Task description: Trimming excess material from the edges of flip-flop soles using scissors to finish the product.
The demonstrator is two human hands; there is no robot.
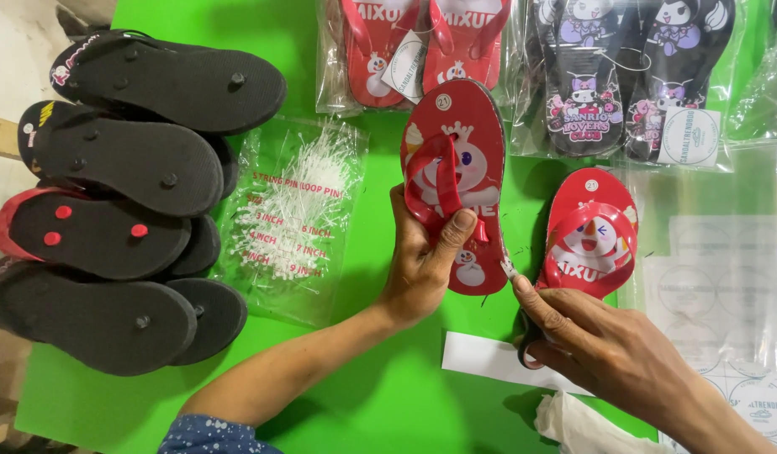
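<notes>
Left hand (422,261) grips a small red flip-flop (456,168) by its strap, thumb over it, above the green worktop (363,395). Right hand (607,345) is just right of that flip-flop, pinching a small white tag (508,267) against its edge; scissors handle (527,340) under the palm. Second red flip-flop (592,231) lies further right, stack of black soles (119,202) far left
</notes>
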